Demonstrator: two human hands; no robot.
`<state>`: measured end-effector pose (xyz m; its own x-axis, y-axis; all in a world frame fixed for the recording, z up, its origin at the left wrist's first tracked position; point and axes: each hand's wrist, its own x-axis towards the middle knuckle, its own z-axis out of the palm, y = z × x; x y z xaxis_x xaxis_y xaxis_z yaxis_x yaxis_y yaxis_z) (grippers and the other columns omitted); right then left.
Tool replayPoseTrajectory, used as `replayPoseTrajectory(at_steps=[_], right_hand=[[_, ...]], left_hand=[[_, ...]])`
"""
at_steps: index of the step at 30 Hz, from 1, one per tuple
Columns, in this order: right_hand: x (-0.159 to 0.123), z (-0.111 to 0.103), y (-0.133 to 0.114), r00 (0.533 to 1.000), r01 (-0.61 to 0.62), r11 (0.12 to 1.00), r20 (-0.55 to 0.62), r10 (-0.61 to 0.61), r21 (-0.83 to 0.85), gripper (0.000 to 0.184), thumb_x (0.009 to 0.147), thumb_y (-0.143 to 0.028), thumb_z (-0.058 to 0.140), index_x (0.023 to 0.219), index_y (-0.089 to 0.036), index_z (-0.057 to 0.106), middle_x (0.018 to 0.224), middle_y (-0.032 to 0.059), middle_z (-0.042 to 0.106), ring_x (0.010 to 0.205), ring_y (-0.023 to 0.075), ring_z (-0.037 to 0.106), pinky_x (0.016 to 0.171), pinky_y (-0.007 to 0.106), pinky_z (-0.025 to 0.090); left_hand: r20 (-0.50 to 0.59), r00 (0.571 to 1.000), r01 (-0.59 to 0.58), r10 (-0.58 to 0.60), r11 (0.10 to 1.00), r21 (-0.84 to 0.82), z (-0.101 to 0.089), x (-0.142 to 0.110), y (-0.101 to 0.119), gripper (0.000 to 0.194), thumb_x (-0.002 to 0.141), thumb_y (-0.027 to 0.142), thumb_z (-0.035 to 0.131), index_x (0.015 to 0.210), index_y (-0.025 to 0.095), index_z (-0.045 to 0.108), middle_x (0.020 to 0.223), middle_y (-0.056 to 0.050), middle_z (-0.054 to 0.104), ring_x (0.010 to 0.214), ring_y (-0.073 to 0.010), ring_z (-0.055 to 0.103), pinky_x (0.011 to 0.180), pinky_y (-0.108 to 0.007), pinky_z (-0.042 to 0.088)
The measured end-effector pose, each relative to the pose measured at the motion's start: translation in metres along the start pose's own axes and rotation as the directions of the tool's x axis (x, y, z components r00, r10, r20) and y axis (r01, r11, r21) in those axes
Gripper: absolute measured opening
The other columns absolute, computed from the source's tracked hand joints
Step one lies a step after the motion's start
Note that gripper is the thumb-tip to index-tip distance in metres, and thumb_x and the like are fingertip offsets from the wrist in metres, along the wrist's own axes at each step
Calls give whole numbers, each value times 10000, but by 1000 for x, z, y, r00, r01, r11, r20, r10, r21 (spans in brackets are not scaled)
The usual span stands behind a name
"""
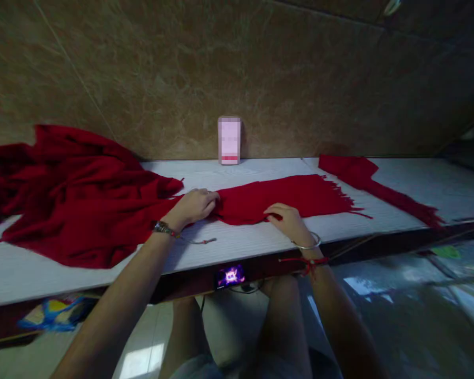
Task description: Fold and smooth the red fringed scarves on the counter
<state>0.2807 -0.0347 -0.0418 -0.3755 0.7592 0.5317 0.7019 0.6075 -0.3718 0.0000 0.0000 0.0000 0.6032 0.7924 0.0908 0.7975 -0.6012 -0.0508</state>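
Red cloth, fringed, flat between front and back edges of counter; pinched at near side by right hand; partly beneath left hand, grip unclear. Phone, at back edge.

Phone against marbled wall

Forward-and-down head view over both hands
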Motion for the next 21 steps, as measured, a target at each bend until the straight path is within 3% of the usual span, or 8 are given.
replayPoseTrajectory(at_steps=[3,6,9,13,18,21], right_hand=[[0,1,-1,1000,-7,1000,6,6,17,159,768,-89,581,766,-180,711,810,47,720,772,162,663,746,287,528],[0,1,-1,1000,-8,1000,16,8,18,148,774,-106,587,755,-188,708,813,47,718,778,165,662,753,294,526],[-1,0,0,1000,-12,1000,16,12,7,164,766,-90,577,787,-187,708,840,54,717,805,170,662,771,306,526],[-1,0,1,1000,-2,1000,22,2,14,181,757,-79,568,782,-197,704,837,46,716,806,167,660,774,307,526],[-1,-1,0,999,20,999,40,-21,33,182,750,-78,571,796,-195,703,845,45,716,818,166,656,785,309,525],[-1,-2,-1,998,40,998,50,-42,49,166,760,-98,580,823,-188,705,861,52,714,835,169,650,801,318,523]], left_hand=[[-117,992,-58,55,998,-24,0,-2,7,373,916,342,404,1127,100,593,1002,-144,650,940,-256,601,834,-388,460],[-162,977,-143,136,989,-33,2,-1,15,423,864,395,511,1194,134,563,1107,-139,611,1021,-258,571,853,-389,458],[-116,973,-204,199,978,-40,5,1,21,432,825,301,562,1230,151,544,1169,-126,592,1051,-234,566,868,-351,463],[-67,986,-155,154,988,-7,3,0,20,439,792,129,511,1227,167,558,1153,-101,617,997,-206,601,822,-307,490],[-171,967,-192,190,981,6,2,-4,19,377,812,139,479,1160,203,609,1101,-69,633,887,-170,623,719,-275,507],[-213,939,-270,270,963,30,5,-2,26,304,832,188,507,1104,188,642,1106,-87,635,943,-198,613,762,-316,504]])
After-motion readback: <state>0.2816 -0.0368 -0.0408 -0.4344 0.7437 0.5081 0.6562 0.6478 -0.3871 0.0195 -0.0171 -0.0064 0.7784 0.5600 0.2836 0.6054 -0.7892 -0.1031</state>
